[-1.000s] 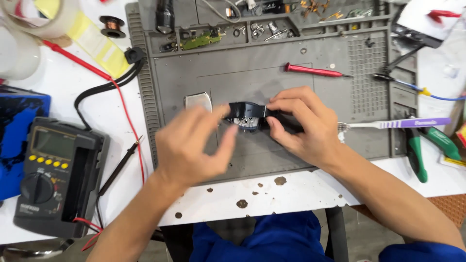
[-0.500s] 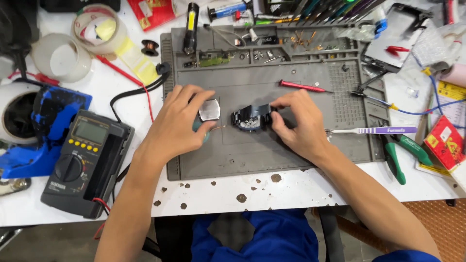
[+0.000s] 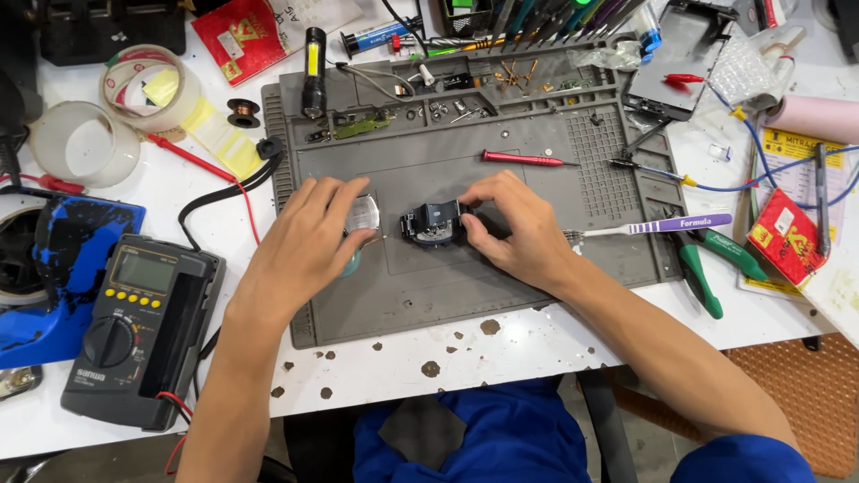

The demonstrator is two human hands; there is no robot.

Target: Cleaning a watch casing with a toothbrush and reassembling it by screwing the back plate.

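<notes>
Seen from above: a white surface (image 3: pixel 537 344), chipped and spotted brown along the near edge, with a grey work mat (image 3: pixel 501 268) laid across the middle. On the mat's centre, a small black watch body (image 3: pixel 432 223), open side up. Right hand (image 3: pixel 519 234) closed on its right end, grip grasping the watch body between thumb and fingertips. Left hand (image 3: pixel 309 241) palm down just left of it, fingertips resting on a silvery metal back plate (image 3: pixel 362 215) that lies flat on the mat, apart from the watch body; grip loose, not clenched round anything.

Further back on the mat, a red-handled screwdriver (image 3: pixel 523 160), a black torch (image 3: pixel 313 72) with a yellow panel, and shallow trays along the rear rim holding screws and small parts. At the mat's right edge, a purple-handled toothbrush (image 3: pixel 667 225) and green-handled pliers (image 3: pixel 698 273).

Left of the mat, a dark grey multimeter (image 3: pixel 134 331) with yellow buttons and a round dial, a blue and black device (image 3: pixel 54 268) beside it, a roll of clear tape (image 3: pixel 148 85), a clear round tub (image 3: pixel 80 143), black and red leads trailing between.

Right rear, a phone (image 3: pixel 676 67) lying flat, blue wires, red packets, a pink roll (image 3: pixel 819 116). Below the near edge, blue trousers and, at right, orange patterned floor (image 3: pixel 787 394)
</notes>
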